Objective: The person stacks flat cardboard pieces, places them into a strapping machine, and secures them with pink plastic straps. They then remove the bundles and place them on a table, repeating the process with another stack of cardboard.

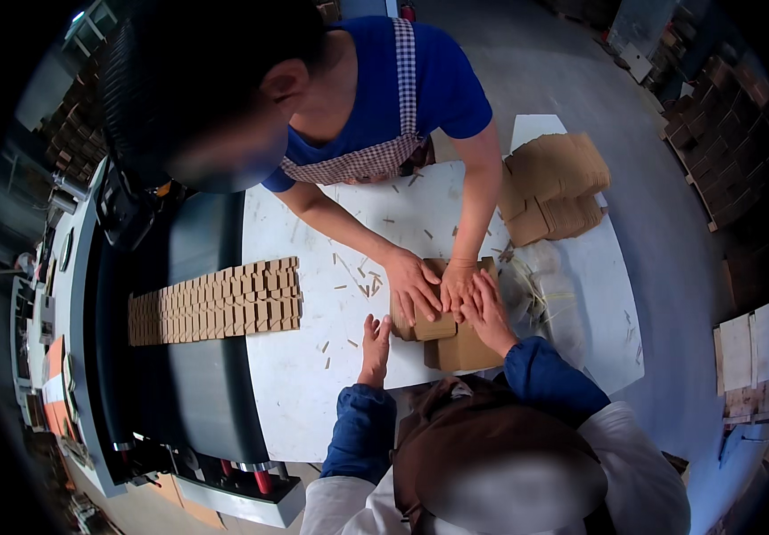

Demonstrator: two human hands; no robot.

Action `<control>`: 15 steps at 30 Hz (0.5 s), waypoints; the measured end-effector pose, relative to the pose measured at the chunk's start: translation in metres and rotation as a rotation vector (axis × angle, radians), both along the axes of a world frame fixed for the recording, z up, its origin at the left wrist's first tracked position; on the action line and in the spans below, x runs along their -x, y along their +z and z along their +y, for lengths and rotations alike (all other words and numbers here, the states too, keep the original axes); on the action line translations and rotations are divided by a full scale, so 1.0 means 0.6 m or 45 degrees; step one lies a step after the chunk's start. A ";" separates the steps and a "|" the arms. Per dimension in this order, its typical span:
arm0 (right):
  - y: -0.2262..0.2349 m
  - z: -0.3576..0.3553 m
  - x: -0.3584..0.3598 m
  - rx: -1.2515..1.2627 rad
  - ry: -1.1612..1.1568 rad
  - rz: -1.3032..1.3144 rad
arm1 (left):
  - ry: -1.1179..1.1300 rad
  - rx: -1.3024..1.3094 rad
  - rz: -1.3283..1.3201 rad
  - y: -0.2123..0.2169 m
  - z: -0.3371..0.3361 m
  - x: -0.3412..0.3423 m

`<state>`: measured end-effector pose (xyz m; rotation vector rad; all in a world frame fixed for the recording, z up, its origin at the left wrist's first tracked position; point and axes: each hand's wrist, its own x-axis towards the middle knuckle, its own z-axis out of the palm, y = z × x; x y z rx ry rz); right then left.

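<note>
My left hand (374, 349) is held up, fingers apart and holding nothing, just left of a small pile of flat brown cardboard pieces (463, 349). On the pile's right side, my right hand (490, 317) reaches forward with fingers stretched out, close against a co-worker's hand (459, 287). The co-worker's other hand (413, 283) lies spread on the same pile, near its left edge. Overlapping hands hide part of the cardboard and my right fingertips' exact contact. Blue sleeves cover both my forearms.
Cardboard strips (362, 281) are scattered over the white table (286, 383). Rows of folded cardboard pieces (215, 300) lie from the dark conveyor belt (202, 392) onto the table. A larger cardboard stack (554, 183) and clear plastic (549, 299) are at right. The co-worker (376, 98) leans in opposite.
</note>
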<state>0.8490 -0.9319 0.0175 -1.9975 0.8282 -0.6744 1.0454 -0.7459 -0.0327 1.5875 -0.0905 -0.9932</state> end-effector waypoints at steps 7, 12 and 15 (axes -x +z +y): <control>-0.055 -0.036 0.042 -0.067 -0.354 0.058 | -0.144 0.008 -0.016 -0.034 -0.008 0.013; -0.086 -0.062 0.063 -0.192 -0.496 0.230 | -0.141 -0.046 -0.174 -0.052 -0.031 -0.012; -0.064 -0.047 0.049 -0.462 -0.380 0.407 | -0.148 -0.080 -0.137 -0.063 -0.035 -0.036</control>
